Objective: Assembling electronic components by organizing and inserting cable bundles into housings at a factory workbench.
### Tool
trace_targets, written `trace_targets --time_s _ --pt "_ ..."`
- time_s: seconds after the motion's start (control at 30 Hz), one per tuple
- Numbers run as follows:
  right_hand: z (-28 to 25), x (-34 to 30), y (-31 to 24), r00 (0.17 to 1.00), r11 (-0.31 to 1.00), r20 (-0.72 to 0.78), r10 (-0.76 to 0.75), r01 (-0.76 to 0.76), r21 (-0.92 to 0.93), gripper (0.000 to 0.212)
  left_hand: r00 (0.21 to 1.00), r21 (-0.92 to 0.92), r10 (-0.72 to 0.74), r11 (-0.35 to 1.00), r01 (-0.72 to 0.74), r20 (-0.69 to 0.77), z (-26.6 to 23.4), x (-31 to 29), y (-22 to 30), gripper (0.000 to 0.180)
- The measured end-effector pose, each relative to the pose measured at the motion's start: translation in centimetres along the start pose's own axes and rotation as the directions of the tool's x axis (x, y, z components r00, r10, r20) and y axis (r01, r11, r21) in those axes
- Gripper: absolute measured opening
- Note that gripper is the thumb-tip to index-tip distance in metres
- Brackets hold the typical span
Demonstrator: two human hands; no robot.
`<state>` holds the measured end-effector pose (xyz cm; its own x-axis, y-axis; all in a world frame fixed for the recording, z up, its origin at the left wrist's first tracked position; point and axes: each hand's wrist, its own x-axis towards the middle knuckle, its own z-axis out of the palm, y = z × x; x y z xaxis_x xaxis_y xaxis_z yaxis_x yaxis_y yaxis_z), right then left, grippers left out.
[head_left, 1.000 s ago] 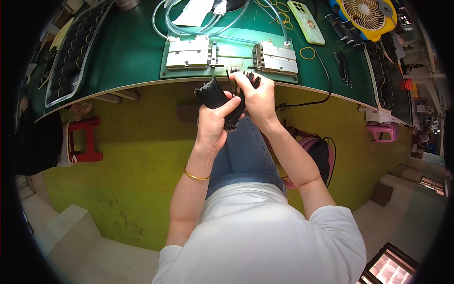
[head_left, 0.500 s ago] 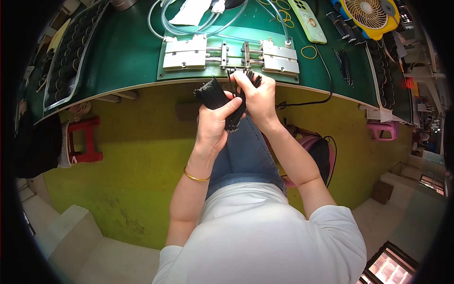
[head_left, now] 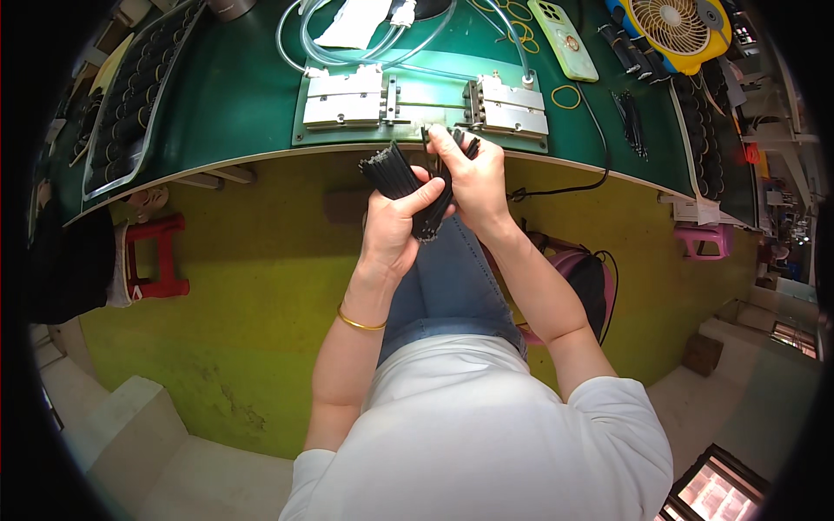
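Black strand bundle: packed, grey-tipped. Left grip clasps it; right grip clasps further strands. Slider plates stand farther apart than half a second ago.

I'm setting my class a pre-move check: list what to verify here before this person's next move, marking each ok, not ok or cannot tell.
1. Left hand closed around the thick black bundle: ok.
2. Right hand holding black strands: ok; their exact number: cannot tell.
3. Right fingertips clear of the green base plate: cannot tell; they overlap its near edge in this view.
4. Sliding metal plates between the left block and right block standing apart: ok.
5. Phone away from both hands: ok, it lies farther back, to the right.
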<state>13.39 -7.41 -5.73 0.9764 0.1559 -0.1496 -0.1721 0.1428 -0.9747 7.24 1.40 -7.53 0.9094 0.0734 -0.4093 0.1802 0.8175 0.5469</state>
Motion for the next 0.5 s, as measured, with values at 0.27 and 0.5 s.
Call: trace_targets --time_s 0.27,0.5 --pt "0.14 0.06 -0.02 0.997 0.991 0.042 -0.061 0.065 -0.113 0.017 1.0 0.067 0.011 0.998 -0.011 -0.003 -0.16 -0.12 0.26 0.01" --pt "-0.09 0.42 0.59 0.997 0.987 0.004 -0.082 0.081 -0.137 0.016 0.999 0.107 0.045 0.993 -0.044 -0.004 0.13 -0.11 0.2 0.009"
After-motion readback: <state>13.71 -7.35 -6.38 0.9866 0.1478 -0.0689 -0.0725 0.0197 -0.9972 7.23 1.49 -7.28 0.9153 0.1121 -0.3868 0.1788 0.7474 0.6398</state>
